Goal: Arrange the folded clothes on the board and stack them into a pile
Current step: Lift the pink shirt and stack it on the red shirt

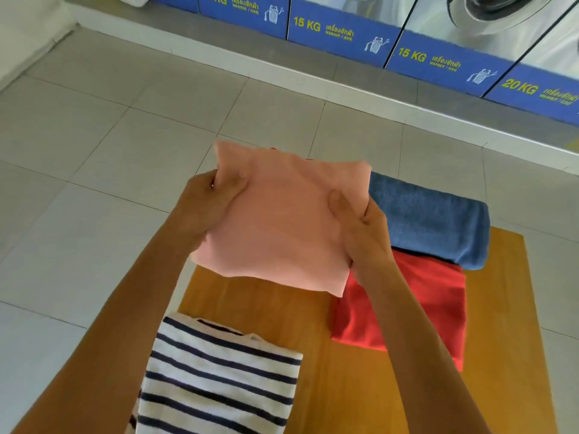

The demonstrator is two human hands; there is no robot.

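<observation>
A folded pink cloth (282,220) is held in the air above the far part of the wooden board (495,355). My left hand (206,202) grips its left edge and my right hand (360,227) grips its right edge, thumbs on top. On the board's right side lies a folded red cloth (416,311), and a folded blue towel (432,217) lies past it at the far right, overlapping its far edge. A folded white cloth with navy stripes (219,377) sits at the board's near left. The pink cloth hides the board's far left part.
The board stands over a grey tiled floor (109,151). A row of washing machines with blue labelled panels (344,29) runs along the far side on a raised grey step.
</observation>
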